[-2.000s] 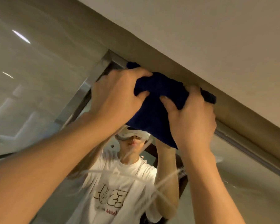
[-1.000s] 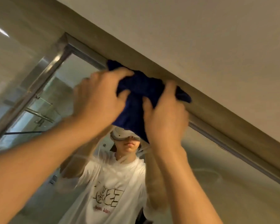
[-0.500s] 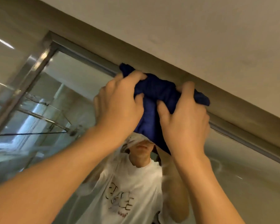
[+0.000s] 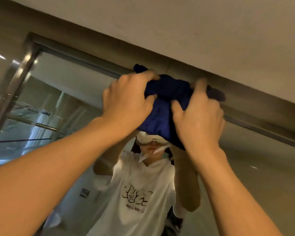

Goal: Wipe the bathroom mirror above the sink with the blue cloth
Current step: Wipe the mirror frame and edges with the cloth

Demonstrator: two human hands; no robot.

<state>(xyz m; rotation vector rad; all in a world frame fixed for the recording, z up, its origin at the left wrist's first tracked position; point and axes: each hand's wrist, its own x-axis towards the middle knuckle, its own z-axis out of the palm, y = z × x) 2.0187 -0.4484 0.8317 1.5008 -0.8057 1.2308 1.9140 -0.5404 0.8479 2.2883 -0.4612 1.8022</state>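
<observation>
**Desk:** What's nearest the lens?

**Photographer:** Two bare forearms reaching up. The left hand (image 4: 126,101) and the right hand (image 4: 198,114) both clutch the cloth (image 4: 167,106), fingers curled over its top fold and thumbs pinching in at the middle.

**Desk:** And where is the cloth?

**Photographer:** Bunched against the top of the mirror (image 4: 254,167), its upper edge touching the frame (image 4: 95,62). A loose corner sticks out on each side past the fingers, and the rest hangs below the palms.

**Desk:** How would it handle?

**Photographer:** By the look of it, light and soft. It's a dark blue, nappy fabric that creases deep wherever it is squeezed, so it should mould to the glass and into the frame's corner. Wadded like this it is best held across the bunch, as both hands do; a loose tail could drag or slip free.

**Desk:** Materials behind?

**Photographer:** The glass is flat and glossy, with pale streaks across it. The frame is a straight strip of brushed metal, grey and dull. Above it runs a plain matt wall (image 4: 211,31).

**Desk:** Farthest back?

**Photographer:** The reflection: a person in a white printed T-shirt (image 4: 134,193) with a headset, arms raised, and glass panels with metal rails on the left.
</observation>
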